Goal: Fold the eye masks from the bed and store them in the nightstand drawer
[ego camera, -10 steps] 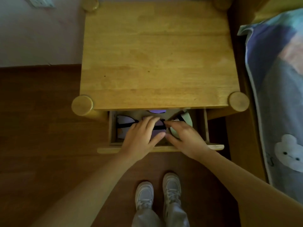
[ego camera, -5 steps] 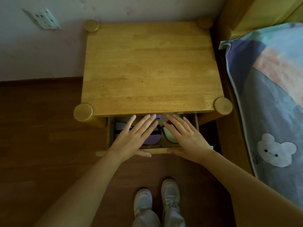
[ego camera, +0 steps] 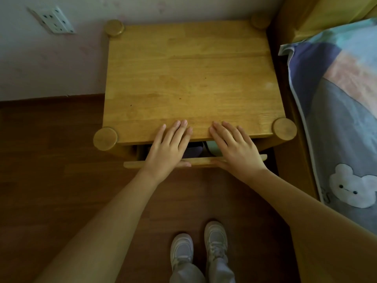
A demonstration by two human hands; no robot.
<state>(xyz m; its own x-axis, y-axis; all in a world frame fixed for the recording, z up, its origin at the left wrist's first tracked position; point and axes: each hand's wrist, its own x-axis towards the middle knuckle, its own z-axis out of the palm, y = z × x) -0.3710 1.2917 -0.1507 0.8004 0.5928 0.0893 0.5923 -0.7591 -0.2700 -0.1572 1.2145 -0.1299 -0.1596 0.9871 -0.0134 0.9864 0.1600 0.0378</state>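
Brown wood floor (ego camera: 51, 170) runs under a yellow wood nightstand (ego camera: 191, 78) that stands by a pale wall (ego camera: 51, 64). At 6 o'clock of its top, the drawer (ego camera: 204, 160) is open just a bit. Inside the gap lie a purple eye mask (ego camera: 192, 151) and a green eye mask (ego camera: 213, 149), side by side. Both arms reach straight forward. On the left hand (ego camera: 167, 150) the fingers (ego camera: 179, 129) are straight and spread a little, holding nothing; the thumb touches the drawer front. The right hand (ego camera: 236, 150) is flat and open too, its thumb on the drawer front. A bed (ego camera: 336, 119) with a bear blanket is at 3 o'clock.
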